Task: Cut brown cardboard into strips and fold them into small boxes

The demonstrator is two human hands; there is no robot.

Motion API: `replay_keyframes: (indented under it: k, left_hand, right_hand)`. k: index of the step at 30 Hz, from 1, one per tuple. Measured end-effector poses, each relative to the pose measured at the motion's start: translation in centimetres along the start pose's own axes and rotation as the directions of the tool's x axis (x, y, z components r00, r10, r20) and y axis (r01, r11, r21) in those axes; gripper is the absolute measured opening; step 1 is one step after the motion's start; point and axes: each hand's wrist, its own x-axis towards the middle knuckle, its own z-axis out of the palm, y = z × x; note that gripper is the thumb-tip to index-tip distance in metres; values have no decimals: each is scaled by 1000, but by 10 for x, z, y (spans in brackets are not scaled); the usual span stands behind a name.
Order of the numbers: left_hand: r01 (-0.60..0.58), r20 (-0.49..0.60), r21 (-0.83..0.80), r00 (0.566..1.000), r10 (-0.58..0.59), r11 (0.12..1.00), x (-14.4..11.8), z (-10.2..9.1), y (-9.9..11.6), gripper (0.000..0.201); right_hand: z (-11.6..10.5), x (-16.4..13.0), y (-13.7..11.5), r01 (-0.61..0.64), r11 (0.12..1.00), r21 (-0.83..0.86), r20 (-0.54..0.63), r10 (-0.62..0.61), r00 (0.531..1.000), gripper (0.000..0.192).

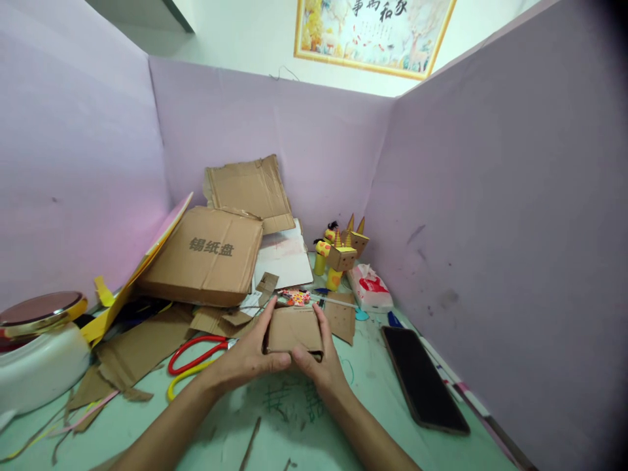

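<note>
A small cardboard piece [294,330] sits on the worktop [373,386] between the left hand [248,358] and the right hand [321,366]. The scissors [196,358] lie just left of it, and the phone [422,379] lies to its right. Behind it rest a big cardboard box [206,256] and little cardboard animals [341,252].

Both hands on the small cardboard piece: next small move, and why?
Probably press the fold down flat. The left hand and right hand grip the cardboard piece from either side, thumbs along its near edge, which looks doubled over. It sits low over the green table, with the red scissors lying unused to the left.
</note>
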Motion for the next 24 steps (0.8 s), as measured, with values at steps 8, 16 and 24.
replay_keyframes:
  k: [8, 16, 24]
  left_hand:
    - [96, -218, -433, 954, -207, 896, 3, -11, 9, 74]
    - [158, -397, -195, 890, -225, 968, 14, -22, -18, 70]
    - [129, -445, 76, 892, -82, 989, 16, -31, -20, 49]
  right_hand:
    - [-2, 3, 12, 83, 954, -287, 148, -42, 988, 98]
    - [-12, 7, 14, 263, 815, -516, 253, -147, 956, 85]
    - [-28, 16, 9, 408, 685, -604, 369, -213, 905, 86]
